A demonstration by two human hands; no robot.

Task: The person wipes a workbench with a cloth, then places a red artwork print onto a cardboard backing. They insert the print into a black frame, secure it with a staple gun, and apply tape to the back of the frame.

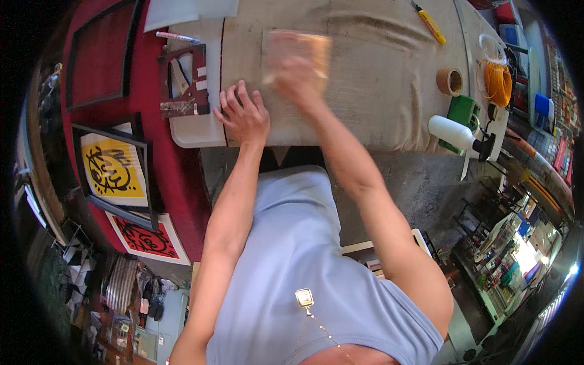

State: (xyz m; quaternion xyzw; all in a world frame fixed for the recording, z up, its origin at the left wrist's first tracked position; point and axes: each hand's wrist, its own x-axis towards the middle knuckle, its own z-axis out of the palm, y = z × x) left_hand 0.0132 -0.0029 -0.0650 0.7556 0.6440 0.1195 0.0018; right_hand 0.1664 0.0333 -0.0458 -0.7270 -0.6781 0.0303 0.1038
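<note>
My left hand (246,117) rests on the near left part of the cloth-covered table (371,91), its fingers spread and holding nothing. Farther out and to the right, my right hand (295,78) is smeared by motion. It presses on a flat, orange-tan square piece (317,50), which is blurred too, so I cannot make out whether it is a cloth, a pad or a board. The fabric under both hands is greyish beige, with creases toward the far side. Beside my left hand lies a dark red frame-like piece (198,97) with small strips on it.
At the right are a yellow utility knife (431,25), a tape roll (449,81), orange coiled cord (497,84), a green box (463,112) and a white bottle (450,131) on its side. A marker (177,38) lies at far left. Framed prints (112,167) rest on the red surface.
</note>
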